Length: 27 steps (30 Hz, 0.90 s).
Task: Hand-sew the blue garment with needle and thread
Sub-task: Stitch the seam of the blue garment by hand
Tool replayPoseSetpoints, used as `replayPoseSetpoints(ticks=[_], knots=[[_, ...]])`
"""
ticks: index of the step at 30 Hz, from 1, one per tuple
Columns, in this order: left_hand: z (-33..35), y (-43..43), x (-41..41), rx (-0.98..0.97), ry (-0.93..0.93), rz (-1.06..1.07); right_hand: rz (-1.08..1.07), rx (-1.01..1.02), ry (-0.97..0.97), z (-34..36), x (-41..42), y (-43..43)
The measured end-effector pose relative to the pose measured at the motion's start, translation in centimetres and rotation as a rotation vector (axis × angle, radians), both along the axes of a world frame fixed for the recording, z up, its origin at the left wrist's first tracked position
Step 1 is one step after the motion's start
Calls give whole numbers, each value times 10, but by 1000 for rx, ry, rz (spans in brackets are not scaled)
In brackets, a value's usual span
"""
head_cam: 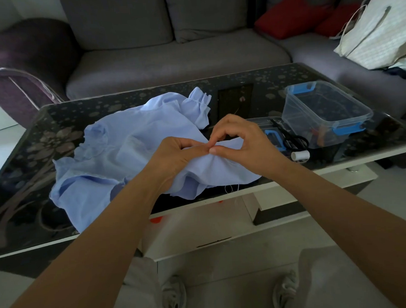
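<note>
Over the table (pixel 21 163), left hand (pixel 174 159) and right hand (pixel 246 142) seemingly pinch blue garment (pixel 126 153).

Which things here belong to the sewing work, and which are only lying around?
For the job: blue garment, pinched by left hand and right hand; white thread spool; scissors; clear box.
Lying about: red cushions; white bag.

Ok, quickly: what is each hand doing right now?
Left hand: fingers pinch a fold of the blue garment.
Right hand: fingers pinch the same fold.
</note>
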<state>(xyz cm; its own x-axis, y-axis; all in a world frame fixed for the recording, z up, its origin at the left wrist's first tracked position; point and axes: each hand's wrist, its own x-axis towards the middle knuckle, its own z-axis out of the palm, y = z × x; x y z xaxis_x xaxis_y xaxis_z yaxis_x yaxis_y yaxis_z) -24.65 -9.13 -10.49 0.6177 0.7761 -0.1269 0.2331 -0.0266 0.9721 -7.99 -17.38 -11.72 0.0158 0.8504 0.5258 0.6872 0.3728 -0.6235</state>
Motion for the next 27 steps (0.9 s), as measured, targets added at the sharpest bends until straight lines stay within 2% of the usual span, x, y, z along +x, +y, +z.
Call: replayPoseSetpoints(ticks=[6, 8, 10, 12, 14, 16, 17, 19, 21, 23, 25, 27], knots=[[-3, -1, 2, 90, 97, 32, -28, 107, -107, -1, -9, 1], [-6, 0, 2, 128, 98, 99, 38, 110, -76, 3, -17, 0], [-7, 4, 1, 118, 75, 151, 153, 15, 44, 9, -22, -4], [-8, 8, -1, 92, 59, 189, 315, -300, 287, 18, -22, -12], [-9, 12, -2, 77, 35, 247, 540, -757, 411, 26, -15, -21], [-9, 13, -2, 49, -10, 282, 779, -1220, 246, 29, -10, -26], [-9, 13, -2, 39, -24, 293, 884, -1382, 137, 28, -10, -27], [-8, 14, -3, 31, -37, 314, 984, -1523, 25, 26, -11, -25], [-7, 15, -2, 32, -50, 322, 969, -1512, 41, 28, -8, -25], [-7, 14, -1, 35, -50, 321, 910, -1400, 93, 33, -2, -27], [-7, 13, -2, 24, -55, 316, 741, -1247, 165, 37, 1, -29], [-6, 13, -2, 5, -60, 301, 458, -1078, 330, 35, 0, -27]])
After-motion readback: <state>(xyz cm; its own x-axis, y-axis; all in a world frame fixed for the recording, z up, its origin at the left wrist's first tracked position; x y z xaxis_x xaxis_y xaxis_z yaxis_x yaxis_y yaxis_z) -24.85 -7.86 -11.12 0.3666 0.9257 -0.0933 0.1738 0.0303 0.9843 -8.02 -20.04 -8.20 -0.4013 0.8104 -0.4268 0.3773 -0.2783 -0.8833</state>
